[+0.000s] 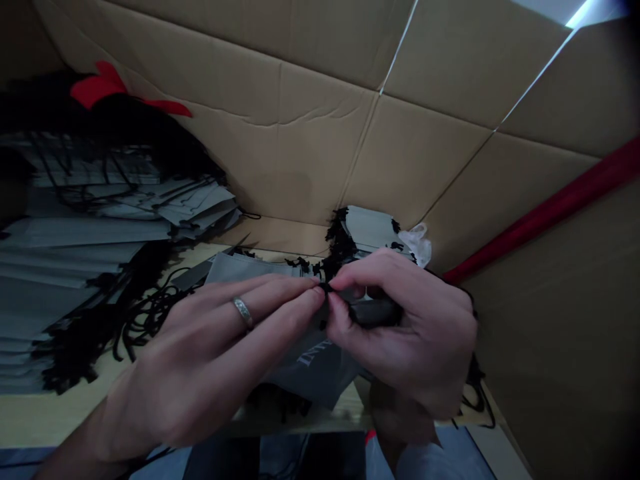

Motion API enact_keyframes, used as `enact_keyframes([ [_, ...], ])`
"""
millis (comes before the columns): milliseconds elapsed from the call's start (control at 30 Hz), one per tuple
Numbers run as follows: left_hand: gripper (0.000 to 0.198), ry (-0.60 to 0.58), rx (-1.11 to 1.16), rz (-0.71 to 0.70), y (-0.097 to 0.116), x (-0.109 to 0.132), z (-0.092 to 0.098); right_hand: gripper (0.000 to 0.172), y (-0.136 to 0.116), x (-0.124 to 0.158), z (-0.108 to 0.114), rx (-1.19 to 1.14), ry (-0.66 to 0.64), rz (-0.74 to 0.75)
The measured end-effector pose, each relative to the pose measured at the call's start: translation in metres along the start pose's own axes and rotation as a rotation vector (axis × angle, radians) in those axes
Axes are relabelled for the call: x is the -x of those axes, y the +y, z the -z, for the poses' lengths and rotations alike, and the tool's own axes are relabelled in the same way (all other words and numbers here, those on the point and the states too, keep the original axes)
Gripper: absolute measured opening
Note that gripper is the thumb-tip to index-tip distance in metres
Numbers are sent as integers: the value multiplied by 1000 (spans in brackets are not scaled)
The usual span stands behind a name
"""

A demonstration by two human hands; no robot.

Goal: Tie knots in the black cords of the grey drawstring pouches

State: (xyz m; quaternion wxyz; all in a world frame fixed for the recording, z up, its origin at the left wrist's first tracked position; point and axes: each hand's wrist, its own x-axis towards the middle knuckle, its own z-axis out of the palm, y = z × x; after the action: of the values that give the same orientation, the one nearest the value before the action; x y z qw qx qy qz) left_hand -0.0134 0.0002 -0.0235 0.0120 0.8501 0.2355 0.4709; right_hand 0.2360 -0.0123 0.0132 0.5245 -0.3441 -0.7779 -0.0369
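A grey cloth pouch (330, 373) with pale printed letters lies under both hands at the table's front. My left hand (220, 353), with a ring on one finger, reaches in from the left, its fingertips pressed together on a black cord (326, 288) at the pouch's edge. Thumb and forefinger of my right hand (415, 327) pinch the same cord from the other side. A dark, smooth handle-like object (375, 312) is tucked inside the curled fingers of my right hand; its kind cannot be made out. The exact shape of the cord between the fingertips is too small to tell.
Stacks of grey pouches (60, 287) with black cords fill the left side. Another stack (373, 230) stands behind my right hand, next to crumpled clear plastic (419, 243). Cardboard (300, 153) walls the back and right. A red strip (545, 210) slants along the right.
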Motion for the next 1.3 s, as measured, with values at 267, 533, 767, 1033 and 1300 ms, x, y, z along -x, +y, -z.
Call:
enact_keyframes([
  [267,28,-41,-95,-64,5,-9,-7,24,3,3,2,-9,-46,-5],
  [533,16,67,-162,-101,10,-15,-12,21,4,3,1,-48,-63,65],
  [767,23,94,51,-15,10,-34,-6,25,9,1,-1,-255,-80,-15],
  [1033,21,183,-32,14,8,-30,-12,25,10,3,-9,-240,89,-64],
  [1300,13,155,-89,-85,5,-20,-11,25,10,2,-10,-204,62,64],
])
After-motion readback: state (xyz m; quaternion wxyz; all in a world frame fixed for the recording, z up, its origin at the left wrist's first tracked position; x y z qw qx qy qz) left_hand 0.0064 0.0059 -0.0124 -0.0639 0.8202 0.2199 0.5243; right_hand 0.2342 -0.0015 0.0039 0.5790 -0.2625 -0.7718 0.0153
